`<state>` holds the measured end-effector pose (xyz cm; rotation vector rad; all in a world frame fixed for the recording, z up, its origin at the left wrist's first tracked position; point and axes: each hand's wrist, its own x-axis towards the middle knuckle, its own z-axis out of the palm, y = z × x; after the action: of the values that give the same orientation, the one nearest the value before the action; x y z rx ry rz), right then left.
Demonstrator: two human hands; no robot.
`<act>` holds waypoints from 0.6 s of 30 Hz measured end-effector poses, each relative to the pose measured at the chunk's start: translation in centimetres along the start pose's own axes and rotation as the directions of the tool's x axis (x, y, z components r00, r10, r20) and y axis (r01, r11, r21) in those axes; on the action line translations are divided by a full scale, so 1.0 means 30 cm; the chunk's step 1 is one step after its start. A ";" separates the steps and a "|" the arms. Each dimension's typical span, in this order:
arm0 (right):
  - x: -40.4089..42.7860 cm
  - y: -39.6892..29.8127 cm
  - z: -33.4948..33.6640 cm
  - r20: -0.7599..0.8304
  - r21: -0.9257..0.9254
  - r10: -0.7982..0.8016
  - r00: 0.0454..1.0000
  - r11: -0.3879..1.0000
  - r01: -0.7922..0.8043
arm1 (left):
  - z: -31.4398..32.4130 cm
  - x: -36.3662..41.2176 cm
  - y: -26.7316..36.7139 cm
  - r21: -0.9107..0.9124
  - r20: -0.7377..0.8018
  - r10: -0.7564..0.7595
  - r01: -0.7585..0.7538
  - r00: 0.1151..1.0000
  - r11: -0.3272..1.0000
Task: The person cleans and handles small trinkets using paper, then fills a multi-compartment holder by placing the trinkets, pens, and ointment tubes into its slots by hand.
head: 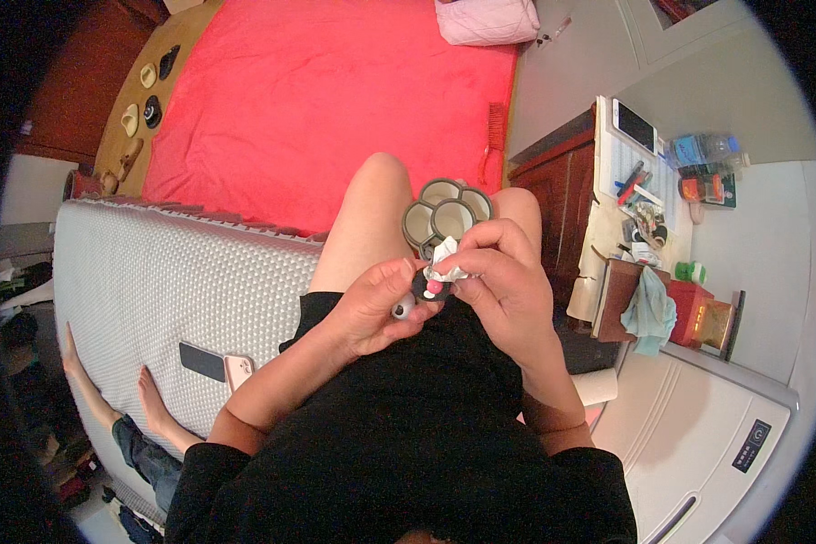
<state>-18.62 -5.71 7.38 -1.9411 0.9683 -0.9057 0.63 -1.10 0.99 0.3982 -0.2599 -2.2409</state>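
Above my lap, my left hand [381, 302] grips a small dark round piece [421, 292] with a pink ball and white spots on its face. A small pale rounded thing with a dark hole [402, 307] sits against the same hand; whether it belongs to the dark piece I cannot tell. My right hand [506, 289] pinches a crumpled white tissue [447, 257] against the dark piece's upper edge. Just beyond both hands, a grey-rimmed holder [439, 188] with several round pale compartments rests between my thighs, its near part hidden by the tissue and fingers.
Left of me, a phone [202, 360] lies on a grey textured mattress [258, 285], near another person's bare legs [153, 401]. A red cloth [292, 102] covers the surface ahead. To the right stand a cluttered table [608, 224] with a water bottle [700, 149] and a white appliance [687, 421].
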 end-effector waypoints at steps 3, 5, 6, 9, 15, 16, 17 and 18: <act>-0.006 0.006 -0.012 0.029 -0.008 -0.007 1.000 1.000 0.008 | -0.004 -0.003 0.000 0.008 -0.036 -0.024 0.024 0.999 1.000; -0.010 0.009 -0.013 0.043 -0.028 0.002 0.999 1.000 0.000 | -0.011 0.000 -0.001 0.021 -0.062 -0.064 0.066 0.996 0.998; -0.013 0.015 -0.009 0.028 -0.014 -0.014 1.000 1.000 0.014 | -0.008 0.001 0.000 0.021 -0.062 -0.066 0.067 0.996 0.998; -0.006 0.005 0.003 0.016 0.019 -0.041 0.999 0.999 0.040 | -0.004 0.002 -0.002 -0.011 -0.040 -0.090 0.090 0.995 0.996; 0.000 0.008 -0.008 0.043 0.013 -0.066 0.997 0.998 0.066 | -0.012 -0.004 -0.019 0.023 -0.073 -0.090 0.092 0.993 0.996; 0.001 0.008 -0.015 0.052 -0.029 -0.080 0.995 0.996 0.081 | -0.009 -0.005 -0.017 0.036 -0.067 -0.082 0.085 0.994 0.996; -0.003 0.012 -0.021 0.053 -0.028 -0.080 0.995 0.996 0.082 | -0.008 -0.006 -0.016 0.048 -0.060 -0.074 0.077 0.995 0.996; -0.008 0.017 -0.028 0.047 -0.045 -0.073 0.996 0.996 0.076 | -0.012 -0.007 -0.013 0.048 -0.059 -0.075 0.078 0.995 0.996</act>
<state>-19.58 -5.98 7.25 -2.0401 0.9029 -0.8838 0.61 -0.70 0.58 0.5061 -0.2760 -2.2973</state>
